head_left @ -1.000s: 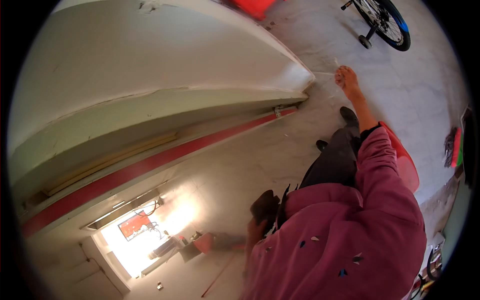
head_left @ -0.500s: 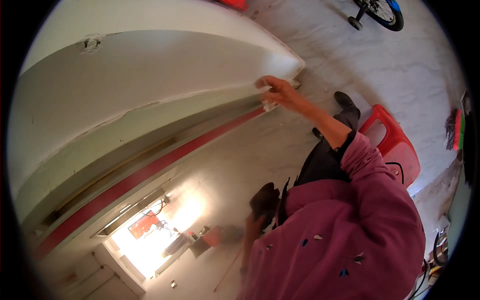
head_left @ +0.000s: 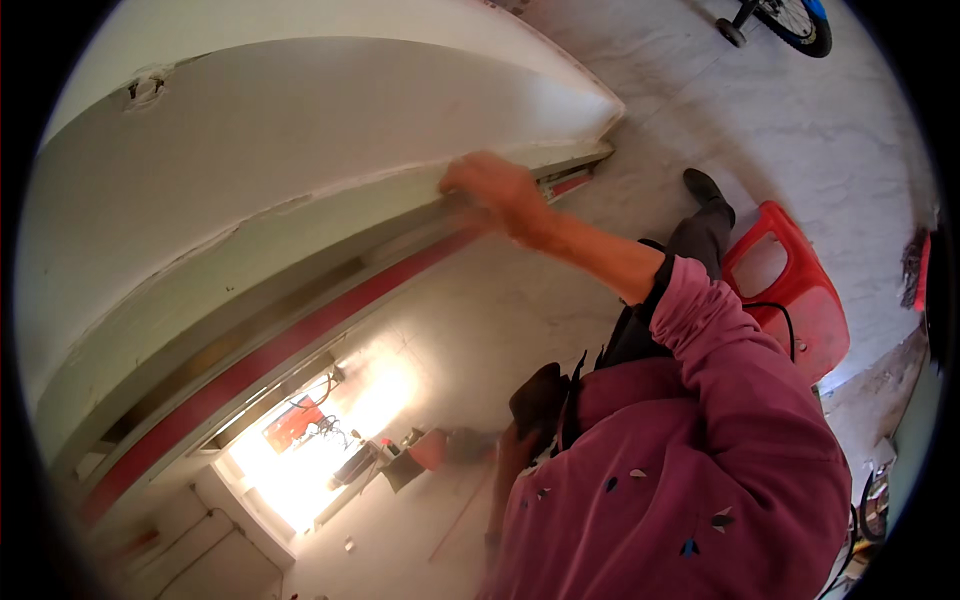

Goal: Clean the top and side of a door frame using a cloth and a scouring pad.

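Observation:
My right hand (head_left: 500, 200) reaches across to the pale ledge (head_left: 330, 205) below a white wall. It bends over a grey metal track with a red strip (head_left: 330, 312). Its fingers look curled but are smeared by motion. Any held thing is hidden from view; half a second ago, something whitish and crumpled showed at the fingers. Low down, my left hand (head_left: 512, 455) is in shadow against a dark object (head_left: 537, 397) whose kind I cannot make out. The left fingers are mostly hidden.
A red plastic chair (head_left: 795, 290) stands at the right, near my dark shoe (head_left: 703, 185). Part of a bicycle with a small side wheel (head_left: 730, 33) is at the top right. Beyond the ledge, lower left, bright light falls near a red panel (head_left: 292, 425).
My right hand has slid left and slightly down along the ledge and track, away from the wall's corner. The whitish thing at its fingers no longer shows. My left hand stays about where it was.

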Action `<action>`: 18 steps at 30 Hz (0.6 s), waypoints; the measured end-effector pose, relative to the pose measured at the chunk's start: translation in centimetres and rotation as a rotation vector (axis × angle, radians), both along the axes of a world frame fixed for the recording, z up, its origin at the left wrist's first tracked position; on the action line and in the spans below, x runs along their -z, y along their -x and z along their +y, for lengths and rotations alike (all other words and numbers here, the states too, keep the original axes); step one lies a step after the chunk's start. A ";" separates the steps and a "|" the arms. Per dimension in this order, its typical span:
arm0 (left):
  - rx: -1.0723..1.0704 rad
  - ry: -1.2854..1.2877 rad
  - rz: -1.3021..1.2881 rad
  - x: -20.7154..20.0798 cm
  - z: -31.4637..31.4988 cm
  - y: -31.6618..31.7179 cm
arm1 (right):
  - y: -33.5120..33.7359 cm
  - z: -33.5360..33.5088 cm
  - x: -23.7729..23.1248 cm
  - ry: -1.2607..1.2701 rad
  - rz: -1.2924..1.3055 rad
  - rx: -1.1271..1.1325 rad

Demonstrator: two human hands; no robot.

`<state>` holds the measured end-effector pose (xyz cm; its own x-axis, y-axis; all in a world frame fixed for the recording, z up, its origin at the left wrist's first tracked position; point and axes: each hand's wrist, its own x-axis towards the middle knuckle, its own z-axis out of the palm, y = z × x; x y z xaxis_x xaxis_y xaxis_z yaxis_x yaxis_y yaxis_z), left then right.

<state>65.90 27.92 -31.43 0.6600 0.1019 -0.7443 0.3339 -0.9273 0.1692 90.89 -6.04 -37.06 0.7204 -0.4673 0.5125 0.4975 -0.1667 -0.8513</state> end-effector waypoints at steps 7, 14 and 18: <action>0.051 -0.126 0.072 -1.4 -2.3 -1.7 | -0.6 -0.7 0.2 0.140 -0.188 0.082; 0.060 0.042 -0.005 -0.2 0.1 -2.2 | -1.4 -1.2 0.6 0.234 -0.226 0.024; 0.017 0.071 -0.003 0.2 1.0 -2.7 | -1.9 -0.7 0.6 0.201 -0.210 0.154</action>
